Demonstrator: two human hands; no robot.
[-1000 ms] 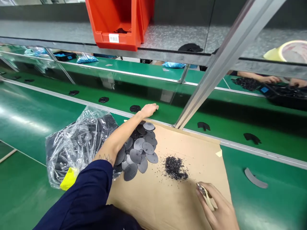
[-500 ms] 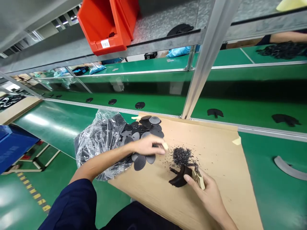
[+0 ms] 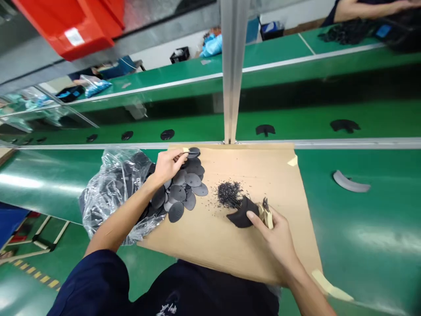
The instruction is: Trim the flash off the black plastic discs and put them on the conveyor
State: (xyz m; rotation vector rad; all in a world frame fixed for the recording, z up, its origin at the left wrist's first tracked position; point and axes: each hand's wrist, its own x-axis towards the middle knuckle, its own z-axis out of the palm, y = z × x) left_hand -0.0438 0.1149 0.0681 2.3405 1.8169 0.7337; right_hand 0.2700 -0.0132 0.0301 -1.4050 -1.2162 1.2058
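My left hand (image 3: 169,166) is at the top of a pile of black and grey oval discs (image 3: 177,193), its fingers closed on the edge of one dark oval disc (image 3: 194,152). Pale tape wraps one of its fingertips. Over the brown cardboard sheet (image 3: 230,254), my right hand (image 3: 276,232) grips a black curved piece (image 3: 243,213) between thumb and fingers. The same hand also keeps a pair of cream-handled nippers (image 3: 265,213) in its palm, jaws pointing up. Beside the curved piece lies a heap of small black trimmings (image 3: 229,194).
A clear plastic bag (image 3: 115,188) of dark parts lies left of the discs. Behind the cardboard, a metal post (image 3: 232,79) rises at the rail, and black parts (image 3: 265,130) lie on the green belt. A grey curved strip (image 3: 351,182) rests at right. An orange bin (image 3: 75,26) sits overhead.
My left hand has moved from near the trimmings to the far end of the pile and closed on a disc. My right hand still holds the curved piece and nippers, now turned. The view has shifted.
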